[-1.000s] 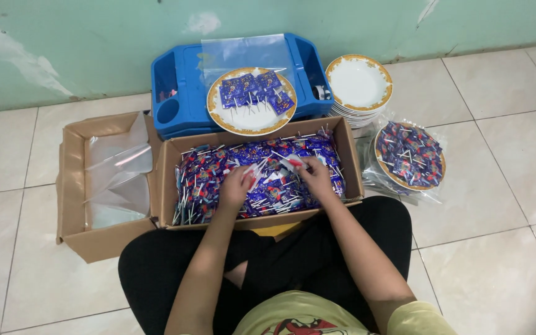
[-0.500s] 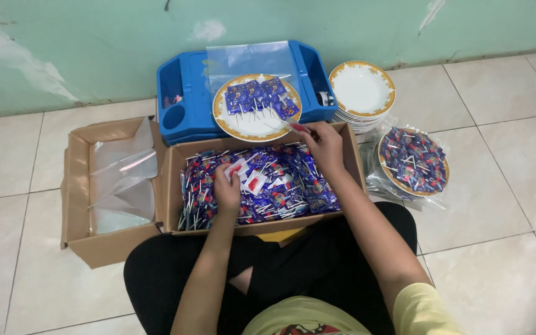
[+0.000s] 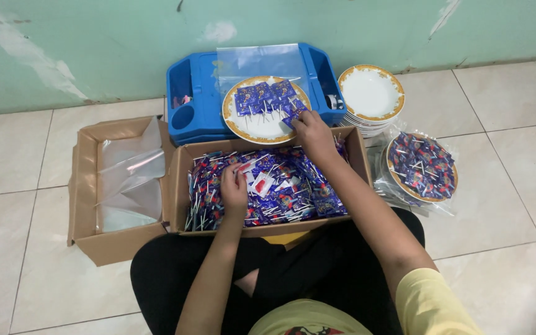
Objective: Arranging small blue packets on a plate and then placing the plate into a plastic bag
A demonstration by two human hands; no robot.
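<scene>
The person wears a yellow short-sleeved top; its sleeve (image 3: 432,304) shows at 5 o'clock in the view, and a red and dark print sits on the chest at 6 o'clock. Black trousers (image 3: 317,267) cover the legs, with a small gap of bare knee showing near the middle. Both forearms are bare, and the 2 hands, left hand (image 3: 234,189) and right hand (image 3: 312,133), carry no rings or watch.

Left hand (image 3: 234,189) at frame centre-left, palm down, fingers curled, forearm rising from bottom. Right hand (image 3: 313,134) reaches higher, upper centre, arm extended, fingers bent downward.
</scene>
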